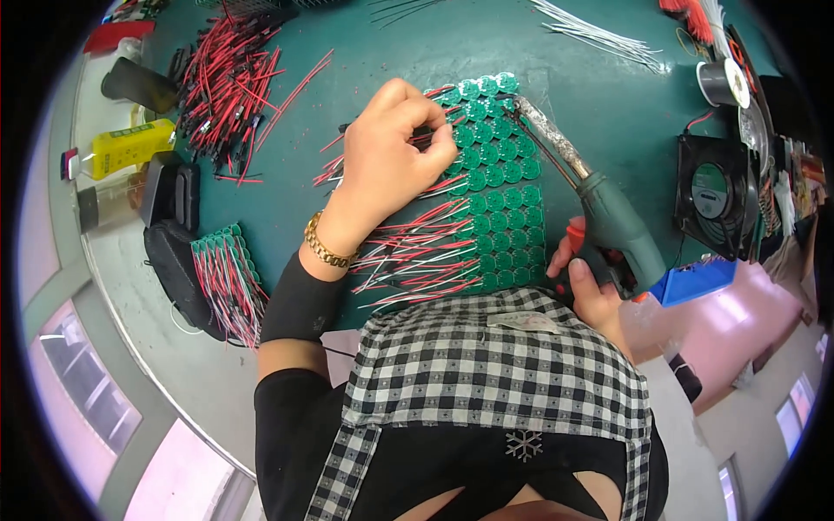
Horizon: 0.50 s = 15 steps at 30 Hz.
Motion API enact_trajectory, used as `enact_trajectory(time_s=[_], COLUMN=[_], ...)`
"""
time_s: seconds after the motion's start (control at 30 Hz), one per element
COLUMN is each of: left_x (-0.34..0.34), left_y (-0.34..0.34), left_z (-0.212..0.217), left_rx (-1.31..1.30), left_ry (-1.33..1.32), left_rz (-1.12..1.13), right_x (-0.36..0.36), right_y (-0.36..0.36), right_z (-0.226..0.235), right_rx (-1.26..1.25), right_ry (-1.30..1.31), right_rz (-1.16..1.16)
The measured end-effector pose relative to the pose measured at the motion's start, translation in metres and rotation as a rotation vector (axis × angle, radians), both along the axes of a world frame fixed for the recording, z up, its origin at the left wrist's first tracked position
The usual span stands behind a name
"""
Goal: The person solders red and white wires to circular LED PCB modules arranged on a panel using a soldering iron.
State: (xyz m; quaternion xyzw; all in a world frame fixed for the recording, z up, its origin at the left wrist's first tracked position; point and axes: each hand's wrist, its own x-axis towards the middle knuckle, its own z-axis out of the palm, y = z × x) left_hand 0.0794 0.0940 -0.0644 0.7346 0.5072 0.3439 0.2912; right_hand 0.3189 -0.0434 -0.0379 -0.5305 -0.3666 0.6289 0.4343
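Note:
My left hand (395,143), with a gold bracelet at the wrist, is closed in a pinch on thin red and black wires (422,136) over the far left part of a panel of round green circuit boards (492,201). My fingers partly hide the wires. Rows of red, black and white wires (417,252) stick out leftward from the panel's left edge. My right hand (595,295) wraps round the grip of a green soldering gun (618,221) with a red trigger. Its metal barrel points away and to the left, with the tip over the panel's far right part.
A heap of red and black wires (228,82) lies at the far left; white wires (599,35) lie at the far right. A solder spool (723,84) and black fan (717,193) stand right. A yellow bottle (132,149) and a wired board panel (228,278) are left.

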Motion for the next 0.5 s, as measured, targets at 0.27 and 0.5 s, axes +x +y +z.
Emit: enact_trajectory(time_s=[0.27,0.5], left_x=[0.002,0.003], left_y=[-0.001,-0.001], left_z=[0.002,0.000], left_rx=[0.002,0.052], left_ry=[0.088,0.086], left_rz=[-0.015,-0.038], right_x=[0.014,0.006], right_y=[-0.011,-0.004], right_z=[0.005,0.007], right_rx=[-0.024,0.144], right_ry=[-0.088,-0.272], right_rz=[0.164,0.160])
